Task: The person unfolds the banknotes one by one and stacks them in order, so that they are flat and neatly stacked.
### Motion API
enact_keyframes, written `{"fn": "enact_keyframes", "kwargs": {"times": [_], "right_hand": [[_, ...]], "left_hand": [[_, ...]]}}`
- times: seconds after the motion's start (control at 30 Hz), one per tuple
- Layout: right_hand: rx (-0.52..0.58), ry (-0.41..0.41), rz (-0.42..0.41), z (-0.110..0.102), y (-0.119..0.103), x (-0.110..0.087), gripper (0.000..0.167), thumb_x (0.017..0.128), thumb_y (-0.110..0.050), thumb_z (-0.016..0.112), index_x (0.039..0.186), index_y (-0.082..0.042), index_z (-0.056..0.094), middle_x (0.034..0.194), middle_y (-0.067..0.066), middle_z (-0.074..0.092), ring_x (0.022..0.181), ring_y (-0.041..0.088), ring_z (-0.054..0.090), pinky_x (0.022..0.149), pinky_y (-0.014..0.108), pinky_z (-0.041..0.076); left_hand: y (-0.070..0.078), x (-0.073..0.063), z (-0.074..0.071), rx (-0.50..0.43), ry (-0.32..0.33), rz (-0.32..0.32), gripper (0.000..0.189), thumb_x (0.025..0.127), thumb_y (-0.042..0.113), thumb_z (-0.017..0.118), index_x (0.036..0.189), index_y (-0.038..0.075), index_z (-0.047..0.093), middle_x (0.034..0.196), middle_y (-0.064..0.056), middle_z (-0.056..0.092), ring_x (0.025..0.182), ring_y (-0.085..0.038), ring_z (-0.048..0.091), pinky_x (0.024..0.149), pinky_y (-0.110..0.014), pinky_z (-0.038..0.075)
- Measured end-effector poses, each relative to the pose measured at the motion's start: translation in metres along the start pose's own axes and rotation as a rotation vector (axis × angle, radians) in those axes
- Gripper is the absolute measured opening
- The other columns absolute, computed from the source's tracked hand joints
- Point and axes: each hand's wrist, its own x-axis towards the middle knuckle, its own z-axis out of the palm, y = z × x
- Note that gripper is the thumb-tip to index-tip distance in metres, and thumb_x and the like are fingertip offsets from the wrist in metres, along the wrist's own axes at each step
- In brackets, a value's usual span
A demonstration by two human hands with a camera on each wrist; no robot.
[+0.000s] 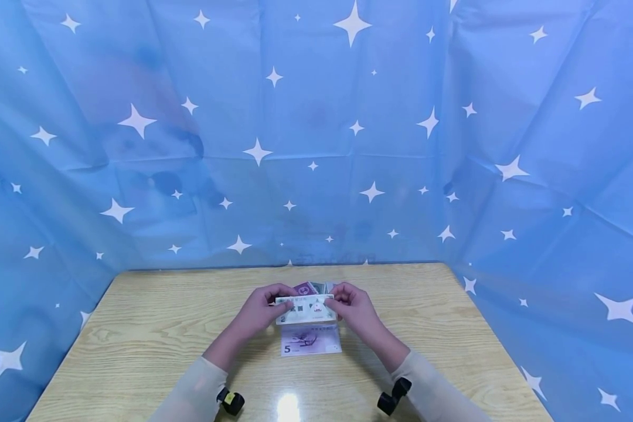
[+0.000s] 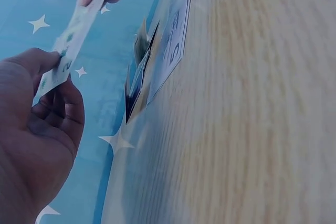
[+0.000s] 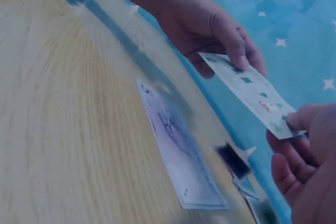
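A pale green play banknote point(image 1: 306, 310) is stretched between both hands, held above the table. My left hand point(image 1: 262, 307) pinches its left end between thumb and fingers, and the left wrist view shows a 2 printed on the note point(image 2: 71, 45) there. Its right end is pinched by my right hand point(image 1: 356, 307). Below the held note, a purple banknote marked 5 point(image 1: 311, 341) lies flat on the table; in the right wrist view the edges of this purple note point(image 3: 181, 150) look doubled. Behind the hands lies a small dark red folded piece point(image 1: 304, 288), partly hidden.
The wooden table point(image 1: 163, 328) ends at its back edge against a blue curtain point(image 1: 316, 117) with white stars. Beside the red piece stand greyish folded papers or a wallet point(image 1: 320, 287), too hidden to tell. Black wrist cameras point(image 1: 231, 401) sit on both sleeves.
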Motion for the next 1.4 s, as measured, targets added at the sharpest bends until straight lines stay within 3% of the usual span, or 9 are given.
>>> {"fn": "enact_keyframes", "kwargs": {"times": [0.23,0.47,0.77,1.03,1.17,1.4], "right_hand": [[-0.099,-0.06,-0.048,-0.003,0.007,-0.008,0.015,0.1,-0.004,0.079,0.114,-0.003,0.072,0.087,0.008,0.072,0.068,0.018,0.058,0.062,0.029,0.055],[-0.191,-0.103,-0.09,-0.005,0.009,-0.017,0.014,0.101,-0.006,0.079,0.114,-0.006,0.074,0.084,0.008,0.07,0.069,0.016,0.058,0.063,0.025,0.051],[-0.289,-0.1,-0.093,-0.006,0.014,-0.022,0.01,0.101,-0.006,0.08,0.11,-0.01,0.076,0.084,0.002,0.063,0.073,0.015,0.056,0.064,0.024,0.045],[-0.34,-0.104,-0.093,-0.007,0.018,-0.023,0.01,0.1,-0.005,0.08,0.106,-0.012,0.077,0.084,0.0,0.062,0.071,0.014,0.056,0.061,0.023,0.046],[-0.381,-0.114,-0.11,-0.008,0.021,-0.024,0.012,0.098,-0.002,0.081,0.105,-0.011,0.078,0.083,-0.001,0.064,0.072,0.014,0.059,0.062,0.024,0.05],[-0.452,-0.125,-0.127,-0.008,0.026,-0.024,0.013,0.097,-0.002,0.082,0.104,-0.013,0.078,0.081,-0.005,0.064,0.075,0.012,0.06,0.067,0.026,0.052]], "left_hand": [[-0.001,-0.007,0.003,0.034,-0.043,-0.003,0.023,0.102,0.009,0.078,0.124,0.012,0.08,0.125,-0.007,0.076,0.1,-0.027,0.067,0.078,-0.028,0.057],[-0.003,-0.014,0.006,0.049,-0.079,-0.037,0.022,0.101,0.012,0.079,0.122,0.017,0.081,0.117,-0.002,0.077,0.1,-0.025,0.069,0.081,-0.03,0.058],[-0.01,-0.016,0.011,0.158,-0.121,0.002,0.018,0.104,0.015,0.078,0.121,0.022,0.081,0.125,0.005,0.077,0.118,-0.02,0.069,0.095,-0.037,0.056],[-0.01,-0.016,0.013,0.213,-0.147,0.009,0.019,0.103,0.015,0.079,0.121,0.022,0.08,0.117,0.007,0.077,0.105,-0.016,0.069,0.09,-0.036,0.057],[-0.009,-0.016,0.014,0.242,-0.166,0.008,0.02,0.102,0.014,0.08,0.122,0.017,0.08,0.113,0.008,0.075,0.103,-0.015,0.068,0.091,-0.036,0.057],[-0.01,-0.014,0.017,0.361,-0.192,0.007,0.02,0.101,0.012,0.08,0.12,0.019,0.08,0.107,0.012,0.072,0.1,-0.011,0.066,0.093,-0.038,0.056]]}}
